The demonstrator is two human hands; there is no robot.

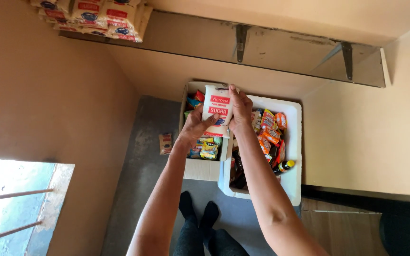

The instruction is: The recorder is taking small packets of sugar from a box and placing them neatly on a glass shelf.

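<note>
Bare grey floor [141, 189] lies open beside the cardboard box [200, 168], up to a small packet [165, 143] lying near the box's side. Touching the box's other side stands a white foam box [293, 182] crammed with orange packets and a dark bottle [283, 167]. Above the cardboard box, the left hand [195, 125] and right hand [239, 111] are clamped on a white sugar bag [217, 110], one on each side. Farther off, a wall shelf [262, 47] carries similar stacked bags [96, 14].

A white, pillow-shaped packet with a red label band [217, 111] is held above an open cardboard box [200, 168] of colourful small packets. Orange wrappers [270, 130] fill the white foam box beside it. Matching white-and-red bags [96, 15] sit stacked on the shelf.
</note>
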